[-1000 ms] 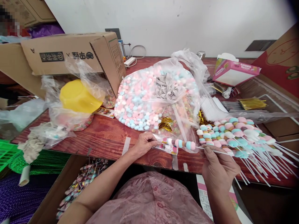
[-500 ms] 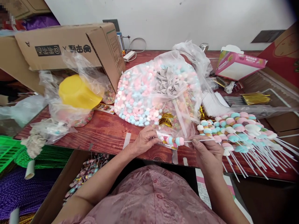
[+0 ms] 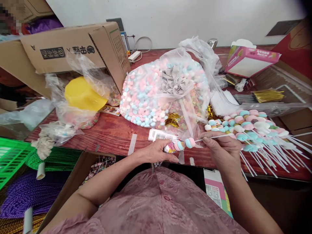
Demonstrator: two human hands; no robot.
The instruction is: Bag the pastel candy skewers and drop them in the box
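My right hand (image 3: 223,149) pinches the white stick of a marshmallow skewer (image 3: 190,143) between thumb and fingers. Pink, blue and white marshmallows are threaded on it, held sideways over the table's front edge. My left hand (image 3: 156,152) is closed loosely around the skewer's far end, where a colourful printed piece (image 3: 170,148) shows between thumb and fingers. Its palm side is hidden. Just behind the left hand lies a stack of printed clear bags (image 3: 156,135). A pile of finished-looking marshmallow skewers (image 3: 251,130) lies to the right, sticks pointing toward me.
A big clear bag of marshmallows (image 3: 140,97) fills the table's middle, with gold twist ties (image 3: 172,119) on it. A yellow bowl (image 3: 85,94) and a cardboard box (image 3: 73,48) stand left. At the right are a pink box (image 3: 253,61) and gold ties (image 3: 268,96).
The left hand has turned and opened its grip wider around the skewer's far end. My right hand has shifted slightly right, still pinching the stick. The skewer now tilts, its marshmallow end lower.
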